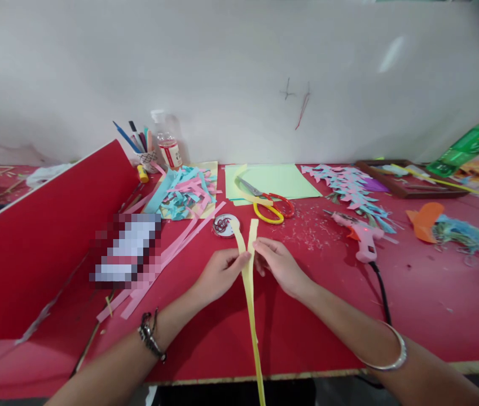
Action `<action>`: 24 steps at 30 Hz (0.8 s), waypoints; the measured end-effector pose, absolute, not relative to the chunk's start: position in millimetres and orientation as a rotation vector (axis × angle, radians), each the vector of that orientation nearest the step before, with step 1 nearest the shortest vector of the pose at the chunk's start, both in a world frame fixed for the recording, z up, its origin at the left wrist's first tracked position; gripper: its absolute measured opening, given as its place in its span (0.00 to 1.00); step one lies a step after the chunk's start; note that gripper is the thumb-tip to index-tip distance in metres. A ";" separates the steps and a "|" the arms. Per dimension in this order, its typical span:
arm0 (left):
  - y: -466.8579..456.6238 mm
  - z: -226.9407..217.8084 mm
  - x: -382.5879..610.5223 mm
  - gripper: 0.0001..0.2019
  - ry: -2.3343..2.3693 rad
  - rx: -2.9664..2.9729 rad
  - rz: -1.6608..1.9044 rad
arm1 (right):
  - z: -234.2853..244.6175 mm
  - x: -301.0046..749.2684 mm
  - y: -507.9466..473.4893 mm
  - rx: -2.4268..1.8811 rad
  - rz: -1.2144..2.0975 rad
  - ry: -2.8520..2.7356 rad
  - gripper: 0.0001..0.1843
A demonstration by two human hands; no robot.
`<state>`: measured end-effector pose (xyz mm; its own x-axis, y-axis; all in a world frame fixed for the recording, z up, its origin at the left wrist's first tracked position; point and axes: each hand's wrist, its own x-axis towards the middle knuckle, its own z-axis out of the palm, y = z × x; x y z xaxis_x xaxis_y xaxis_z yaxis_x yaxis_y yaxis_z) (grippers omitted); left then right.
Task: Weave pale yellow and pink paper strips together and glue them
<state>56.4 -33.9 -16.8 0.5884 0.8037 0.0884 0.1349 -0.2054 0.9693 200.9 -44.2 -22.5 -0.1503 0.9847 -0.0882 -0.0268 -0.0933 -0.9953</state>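
Note:
Two pale yellow paper strips [250, 304], or one folded strip, fork into a V at the top and hang down past the table's front edge. My left hand [222, 273] pinches the strip between thumb and fingers where it forks. On the other side, the fingers of my right hand [280, 266] close on the right-hand branch near its top. Just beyond the hands lies a small round white lid [225, 225] with dark thread-like bits in it. Scissors [269, 210] with yellow and red handles rest behind, partly over light green paper sheets [281, 175] and another yellow strip.
Pink strips [167, 254] and a pile of blue and pink paper pieces [184, 192] lie left, near a red board [48, 248]. A pink glue gun [361, 234] with a black cord is at right, near a pink-blue paper garland [351, 189]. A green bottle [470, 144] leans far right.

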 end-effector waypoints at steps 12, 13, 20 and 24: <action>-32.5 -22.0 53.9 0.20 1.137 1.716 0.952 | -22.8 200.8 -44.9 -1.215 1.420 -1.326 0.14; -32.7 -21.2 53.9 0.19 1.097 1.711 0.925 | -22.9 200.8 -44.4 -1.213 1.406 -1.306 0.13; -34.5 -17.8 55.6 0.19 0.851 1.699 0.811 | -22.3 199.2 -44.1 -1.210 1.412 -1.285 0.16; -34.2 -20.3 54.6 0.22 0.890 1.744 0.806 | -22.4 198.2 -46.3 -1.218 1.451 -1.377 0.15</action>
